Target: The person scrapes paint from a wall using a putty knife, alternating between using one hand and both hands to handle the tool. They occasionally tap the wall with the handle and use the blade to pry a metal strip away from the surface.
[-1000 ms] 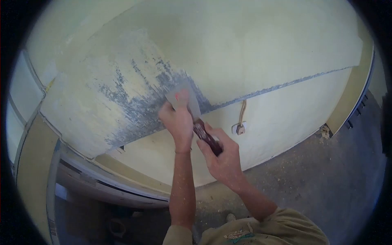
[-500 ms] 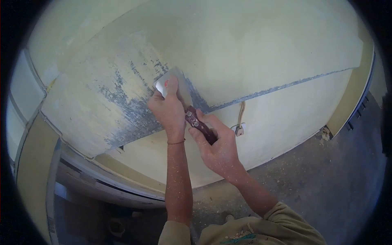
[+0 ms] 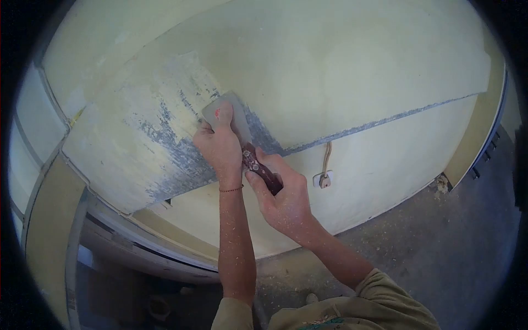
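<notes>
A scraper with a wide metal blade (image 3: 240, 122) and a dark red handle (image 3: 265, 175) lies against the wall (image 3: 374, 66). My right hand (image 3: 286, 192) is closed round the handle. My left hand (image 3: 221, 143) grips the blade, its thumb flat on the metal and its other fingers curled at the left edge. Left of the blade is a grey patch (image 3: 187, 157) where the pale coating is scraped away. Another bare grey strip runs along the lower right of the blade.
A socket (image 3: 323, 179) with a cable (image 3: 327, 155) sits on the lower wall, right of my right hand. The floor (image 3: 407, 242) is strewn with pale flakes. A door frame (image 3: 55, 203) stands at the left, and a round container (image 3: 159, 308) is in the dark area below.
Both hands and the scraper have shifted slightly left in view. The blade's glare has gone. The wall and socket appear slightly shifted as the camera view moved.
</notes>
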`<state>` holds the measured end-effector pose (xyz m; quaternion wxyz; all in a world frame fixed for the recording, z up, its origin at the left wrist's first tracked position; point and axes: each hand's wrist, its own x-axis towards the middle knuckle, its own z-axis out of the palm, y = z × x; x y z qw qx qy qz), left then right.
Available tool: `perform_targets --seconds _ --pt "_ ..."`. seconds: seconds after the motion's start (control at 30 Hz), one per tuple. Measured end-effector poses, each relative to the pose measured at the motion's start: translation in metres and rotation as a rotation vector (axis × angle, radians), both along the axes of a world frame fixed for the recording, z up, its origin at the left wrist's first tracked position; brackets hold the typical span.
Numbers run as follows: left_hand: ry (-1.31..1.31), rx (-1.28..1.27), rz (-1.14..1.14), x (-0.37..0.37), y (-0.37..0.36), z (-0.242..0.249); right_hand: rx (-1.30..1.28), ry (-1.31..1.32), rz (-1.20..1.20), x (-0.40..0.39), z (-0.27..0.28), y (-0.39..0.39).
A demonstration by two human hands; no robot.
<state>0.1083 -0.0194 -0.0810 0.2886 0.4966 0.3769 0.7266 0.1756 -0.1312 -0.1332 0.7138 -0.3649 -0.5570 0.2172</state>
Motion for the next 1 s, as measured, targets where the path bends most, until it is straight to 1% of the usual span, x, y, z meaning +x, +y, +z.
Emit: perform_targets --seconds 0.03,0.07,0.13,0.2,0.27,0.33,0.37,0.4,0.47,0.5,0.53,0.6,0.63,0.67,0.7,0.77,0.8,0.83,0.9,0.93,0.97,1.0 --pt "-0.036 -0.011 -0.014 -0.002 -0.003 0.004 -0.003 0.003 0.009 0.0 -0.003 -0.001" --pt "-0.037 -0.016 -0.002 -0.003 -0.008 -0.005 -0.018 0.019 -0.006 0.001 -0.01 -0.004" --pt "0.087 -0.086 0.049 0.002 -0.014 -0.02 -0.01 0.036 -0.023 0.004 -0.018 -0.003" --pt "0.067 -0.038 0.037 -0.002 -0.007 -0.016 -0.033 0.01 -0.019 0.003 -0.026 -0.002" --pt "0.026 0.006 0.029 0.001 -0.006 0.009 -0.011 -0.015 -0.02 0.002 -0.006 0.003" --pt "0.062 -0.03 0.036 -0.004 -0.004 0.003 0.0 -0.045 -0.012 0.0 -0.004 -0.001" --pt "0.092 -0.059 0.042 -0.007 -0.005 -0.001 -0.05 -0.006 -0.001 -0.002 -0.012 -0.007" --pt "0.106 -0.064 0.065 -0.001 -0.026 -0.001 -0.084 0.035 0.001 -0.002 -0.015 -0.007" --pt "0.094 -0.006 0.076 -0.002 -0.012 -0.013 -0.047 0.014 -0.008 -0.002 -0.019 -0.003" --pt "0.09 0.043 0.089 -0.002 -0.009 -0.01 -0.018 0.003 -0.014 -0.003 -0.015 -0.001" --pt "0.03 0.099 0.069 -0.003 0.003 0.003 -0.011 0.003 -0.021 -0.002 -0.007 0.001" --pt "0.018 0.04 0.028 -0.009 0.004 0.01 0.0 -0.002 -0.007 -0.007 0.009 0.004" --pt "-0.003 -0.015 -0.006 -0.011 0.003 0.012 -0.003 -0.003 -0.003 -0.007 0.003 0.001" --pt "0.039 -0.016 0.023 -0.01 -0.004 0.005 -0.006 0.017 -0.013 -0.007 -0.009 -0.002" --pt "0.036 -0.003 0.021 -0.006 -0.008 0.003 0.008 0.032 -0.028 -0.006 -0.01 -0.001" --pt "-0.005 -0.059 -0.026 -0.002 -0.013 -0.003 -0.006 0.027 -0.021 -0.006 -0.007 0.002" --pt "0.109 0.112 0.131 -0.004 0.001 0.007 -0.024 0.025 -0.014 -0.005 -0.003 0.005" --pt "0.108 0.111 0.131 -0.005 0.004 0.016 -0.026 0.024 -0.014 -0.006 0.002 0.007" --pt "0.016 0.003 -0.003 -0.011 0.003 0.023 0.04 0.061 -0.031 -0.012 0.009 0.008" --pt "0.031 0.068 0.023 -0.009 0.002 0.018 0.029 0.061 -0.023 -0.013 0.002 0.003" --pt "0.031 0.073 0.025 -0.008 -0.001 0.011 0.043 0.057 -0.04 -0.012 -0.005 -0.001" --pt "0.002 0.012 -0.009 -0.006 -0.009 0.005 0.067 0.05 -0.063 -0.009 -0.006 0.0"
